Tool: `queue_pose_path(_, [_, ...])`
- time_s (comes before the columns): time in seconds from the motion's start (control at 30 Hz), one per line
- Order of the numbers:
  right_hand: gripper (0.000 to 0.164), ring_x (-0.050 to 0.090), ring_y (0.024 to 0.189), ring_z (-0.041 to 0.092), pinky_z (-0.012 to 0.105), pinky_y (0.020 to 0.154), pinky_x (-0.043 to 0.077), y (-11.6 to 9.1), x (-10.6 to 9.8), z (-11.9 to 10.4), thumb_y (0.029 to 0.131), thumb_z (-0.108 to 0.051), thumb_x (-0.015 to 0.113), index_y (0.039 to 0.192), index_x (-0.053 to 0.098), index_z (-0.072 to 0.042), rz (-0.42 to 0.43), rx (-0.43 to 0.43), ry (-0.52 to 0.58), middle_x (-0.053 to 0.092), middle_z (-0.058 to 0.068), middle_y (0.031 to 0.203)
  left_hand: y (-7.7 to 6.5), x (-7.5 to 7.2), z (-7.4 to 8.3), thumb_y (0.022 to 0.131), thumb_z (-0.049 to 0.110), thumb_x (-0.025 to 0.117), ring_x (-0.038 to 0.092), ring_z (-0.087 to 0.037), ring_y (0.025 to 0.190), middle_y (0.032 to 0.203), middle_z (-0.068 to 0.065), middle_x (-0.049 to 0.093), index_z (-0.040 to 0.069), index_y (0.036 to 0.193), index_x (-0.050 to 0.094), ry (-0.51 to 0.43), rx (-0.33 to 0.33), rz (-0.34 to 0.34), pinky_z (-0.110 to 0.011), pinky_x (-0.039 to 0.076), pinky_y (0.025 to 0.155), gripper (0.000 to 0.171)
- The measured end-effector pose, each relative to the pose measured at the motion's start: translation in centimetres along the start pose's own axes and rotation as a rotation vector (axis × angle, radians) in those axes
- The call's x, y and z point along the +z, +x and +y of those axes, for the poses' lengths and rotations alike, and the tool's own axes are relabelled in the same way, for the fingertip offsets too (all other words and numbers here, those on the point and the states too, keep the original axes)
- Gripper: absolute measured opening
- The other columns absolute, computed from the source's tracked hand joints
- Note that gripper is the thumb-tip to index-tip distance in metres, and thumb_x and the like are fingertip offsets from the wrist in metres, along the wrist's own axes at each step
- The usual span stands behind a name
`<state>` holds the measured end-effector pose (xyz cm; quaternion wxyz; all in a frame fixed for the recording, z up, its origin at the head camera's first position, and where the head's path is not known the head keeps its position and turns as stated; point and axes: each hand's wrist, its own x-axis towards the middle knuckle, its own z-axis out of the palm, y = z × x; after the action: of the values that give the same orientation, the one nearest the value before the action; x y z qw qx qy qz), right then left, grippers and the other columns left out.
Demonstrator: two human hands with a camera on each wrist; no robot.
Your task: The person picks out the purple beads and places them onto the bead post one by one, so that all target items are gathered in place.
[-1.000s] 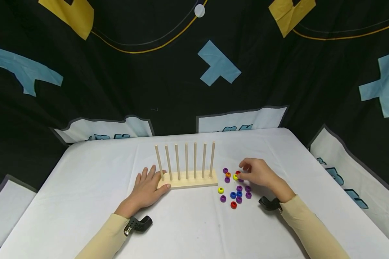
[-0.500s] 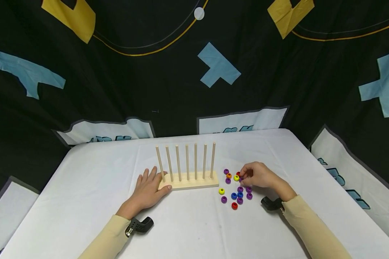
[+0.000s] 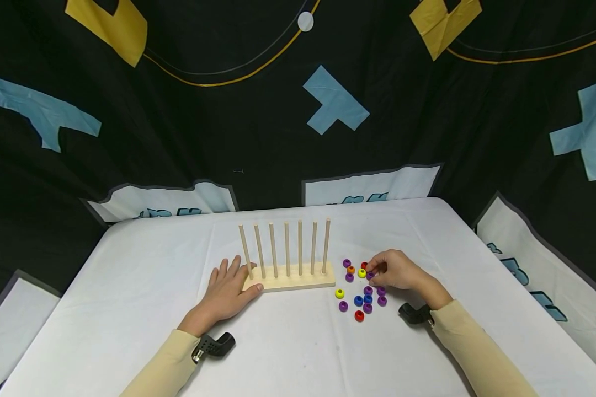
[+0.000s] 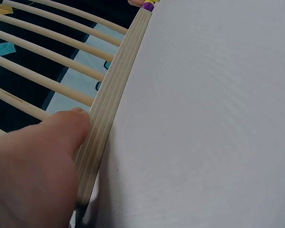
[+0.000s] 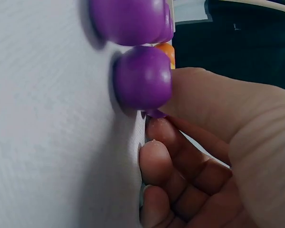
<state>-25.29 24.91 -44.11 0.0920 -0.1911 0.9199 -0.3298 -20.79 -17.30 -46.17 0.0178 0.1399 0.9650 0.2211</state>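
A wooden peg stand (image 3: 290, 283), a row of several upright bare pegs on a flat base, stands mid-table. My left hand (image 3: 224, 296) lies at its left end, holding the base between thumb and index finger; the other fingers are spread. In the left wrist view the thumb (image 4: 66, 128) lies at the base's front edge. To the stand's right, my right hand (image 3: 398, 269) pinches a purple bead (image 3: 370, 276) close over the cloth. Thumb and fingertips mostly hide that bead (image 5: 156, 113) in the right wrist view, behind another purple bead (image 5: 143, 78).
Loose beads lie between stand and right hand: several purple ones, a red bead (image 3: 360, 316), a yellow bead (image 3: 340, 294), a blue bead (image 3: 358, 301) and an orange bead (image 3: 350, 269). A white cloth (image 3: 288, 342) covers the table; a black curtain (image 3: 218, 132) hangs behind.
My right hand's thumb and fingertips have shifted slightly right and down from the yellow bead and closed on the purple bead beside it. My left hand stays on the stand.
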Motion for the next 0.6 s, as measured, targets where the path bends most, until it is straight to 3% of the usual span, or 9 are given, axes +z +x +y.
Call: queue_pose_path(0.6, [0.019,0.054,0.073,0.014,0.020,0.063,0.050,0.02,-0.09,-0.08,0.080,-0.008,0.085,0.098,0.078,-0.005,0.001,0.001,-0.010,0.071,0.002,0.088,-0.01,-0.02,0.04,0.101,0.047,0.054,0.009,-0.059,0.153,0.164,-0.034,0.022,0.005,0.152,0.045,0.005,-0.002,-0.002,-0.076,0.008,0.118,0.066])
